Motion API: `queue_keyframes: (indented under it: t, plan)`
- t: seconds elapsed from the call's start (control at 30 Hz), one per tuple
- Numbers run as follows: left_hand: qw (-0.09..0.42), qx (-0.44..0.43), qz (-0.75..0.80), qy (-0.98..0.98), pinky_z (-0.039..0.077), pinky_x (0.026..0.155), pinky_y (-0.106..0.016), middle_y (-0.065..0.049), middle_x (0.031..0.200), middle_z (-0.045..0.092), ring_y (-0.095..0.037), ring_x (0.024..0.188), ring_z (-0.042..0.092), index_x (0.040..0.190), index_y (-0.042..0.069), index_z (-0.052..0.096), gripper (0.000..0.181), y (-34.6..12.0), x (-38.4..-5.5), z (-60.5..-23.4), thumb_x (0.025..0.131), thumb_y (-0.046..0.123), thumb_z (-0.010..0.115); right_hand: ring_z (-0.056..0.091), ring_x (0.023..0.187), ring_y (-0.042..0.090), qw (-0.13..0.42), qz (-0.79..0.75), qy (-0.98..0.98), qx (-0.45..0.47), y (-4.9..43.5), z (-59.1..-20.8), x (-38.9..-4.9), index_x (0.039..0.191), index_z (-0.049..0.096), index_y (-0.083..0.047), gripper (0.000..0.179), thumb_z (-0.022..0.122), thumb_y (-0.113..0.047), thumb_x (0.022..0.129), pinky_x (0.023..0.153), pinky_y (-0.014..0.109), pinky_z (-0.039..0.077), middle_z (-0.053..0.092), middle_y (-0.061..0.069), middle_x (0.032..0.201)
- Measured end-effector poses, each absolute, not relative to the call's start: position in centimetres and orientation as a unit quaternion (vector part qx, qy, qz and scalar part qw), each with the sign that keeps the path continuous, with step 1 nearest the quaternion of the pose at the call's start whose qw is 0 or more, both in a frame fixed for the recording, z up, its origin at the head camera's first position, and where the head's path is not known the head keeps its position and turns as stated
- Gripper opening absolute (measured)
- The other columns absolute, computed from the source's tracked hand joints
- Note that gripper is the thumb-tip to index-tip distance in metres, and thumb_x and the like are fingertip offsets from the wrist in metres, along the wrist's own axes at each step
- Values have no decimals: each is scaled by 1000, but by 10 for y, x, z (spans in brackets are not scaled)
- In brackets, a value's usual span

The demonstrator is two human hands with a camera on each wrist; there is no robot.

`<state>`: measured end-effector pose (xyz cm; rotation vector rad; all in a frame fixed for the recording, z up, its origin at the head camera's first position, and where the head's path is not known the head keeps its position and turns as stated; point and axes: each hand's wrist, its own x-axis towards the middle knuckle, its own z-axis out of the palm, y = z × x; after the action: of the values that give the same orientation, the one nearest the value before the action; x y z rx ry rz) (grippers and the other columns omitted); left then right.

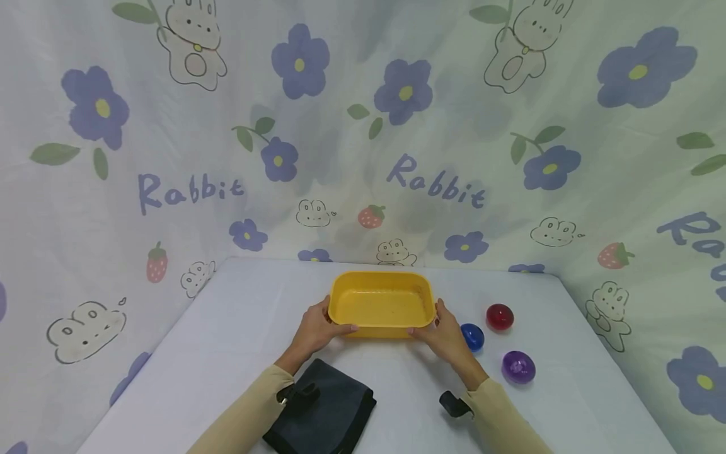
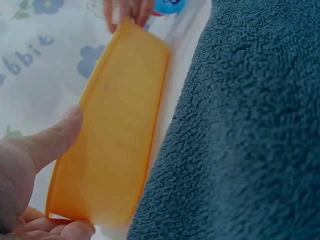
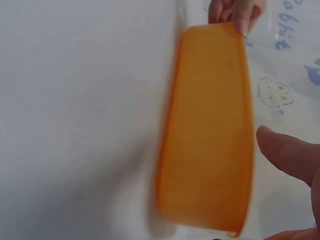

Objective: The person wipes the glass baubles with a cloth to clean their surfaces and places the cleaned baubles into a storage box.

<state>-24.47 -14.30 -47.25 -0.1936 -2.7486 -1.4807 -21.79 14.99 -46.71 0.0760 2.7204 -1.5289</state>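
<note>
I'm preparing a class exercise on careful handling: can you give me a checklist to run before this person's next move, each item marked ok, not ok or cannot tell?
1. Left hand grips the left end of the yellow tray: ok.
2. Right hand is at the tray's right end: ok; how firmly it holds, cannot tell.
3. Tray holds no objects: ok.
4. Tray rests fully on the table: cannot tell.
5. Dark cloth lies clear of the tray, nearer the person: ok.
6. A hand is free for the red ball, blue ball or purple ball: not ok, both are at the tray.
</note>
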Motion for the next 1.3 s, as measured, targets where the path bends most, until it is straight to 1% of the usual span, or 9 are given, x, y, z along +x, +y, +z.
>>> queue_keyframes:
  t: [0.07, 0.13, 0.4, 0.5, 0.63, 0.73, 0.8, 0.93, 1.3]
  plan:
    - [10, -61, -477, -877, 56, 101, -44, -13, 124, 71, -24, 101, 62, 137, 5, 60, 76, -144, -244, -473, 75, 34, 93, 32, 152, 49, 15, -481, 876, 16, 153, -457, -216, 163, 14, 5, 106, 80, -28, 88, 118, 56, 38, 18, 26, 170]
    - [8, -63, -481, -875, 56, 100, -43, -12, 123, 71, -23, 100, 61, 136, 5, 61, 75, -144, -244, -472, 75, 34, 93, 30, 153, 46, 15, -485, 874, -7, 160, -445, -213, 163, 16, 3, 101, 79, -26, 89, 118, 53, 37, 19, 24, 171]
    - [10, -72, -473, -878, 57, 93, -38, -14, 119, 71, -19, 95, 59, 133, 3, 61, 75, -144, -244, -472, 74, 37, 93, 42, 150, 40, -34, -475, 873, -110, 218, -414, -184, 158, 39, -3, 79, 76, -28, 94, 114, 39, 39, 40, 18, 164]
    - [7, -74, -477, -876, 57, 95, -39, -14, 120, 71, -19, 96, 60, 133, 3, 61, 73, -143, -243, -472, 75, 36, 93, 45, 148, 38, -62, -463, 876, -119, 250, -412, -168, 157, 42, -6, 77, 76, -32, 93, 109, 20, 43, 45, 17, 162]
    - [2, -77, -483, -872, 57, 96, -39, -15, 120, 71, -20, 96, 60, 132, 4, 61, 71, -142, -244, -472, 76, 34, 92, 49, 144, 2, -85, -453, 880, -114, 291, -419, -151, 157, 43, -6, 76, 77, -28, 93, 99, 0, 37, 46, 21, 160]
    - [6, -72, -479, -875, 56, 96, -39, -13, 120, 71, -19, 96, 60, 134, 5, 61, 72, -141, -245, -472, 76, 35, 92, 39, 127, -28, -86, -444, 887, -97, 315, -428, -143, 157, 42, -5, 78, 78, -28, 92, 96, -3, 36, 44, 24, 160]
    - [8, -66, -477, -876, 56, 97, -39, -12, 122, 71, -19, 98, 60, 136, 6, 60, 73, -142, -245, -472, 76, 34, 92, 34, 119, -35, -80, -433, 894, -79, 326, -435, -140, 158, 40, -4, 81, 78, -31, 92, 94, -4, 36, 44, 25, 160]
    - [10, -65, -481, -875, 56, 98, -40, -12, 122, 71, -21, 99, 61, 136, 5, 60, 72, -142, -245, -473, 77, 32, 91, 31, 113, -38, -60, -420, 904, -51, 344, -451, -133, 158, 39, -1, 86, 79, -35, 90, 90, -5, 37, 44, 27, 158]
    - [3, -69, -485, -872, 55, 102, -45, -15, 126, 70, -31, 107, 63, 138, 4, 59, 75, -142, -244, -471, 77, 34, 91, 34, 113, -34, 16, -446, 894, -43, 356, -475, -126, 151, 40, 13, 87, 83, -25, 86, 90, -2, 42, 42, 35, 155]
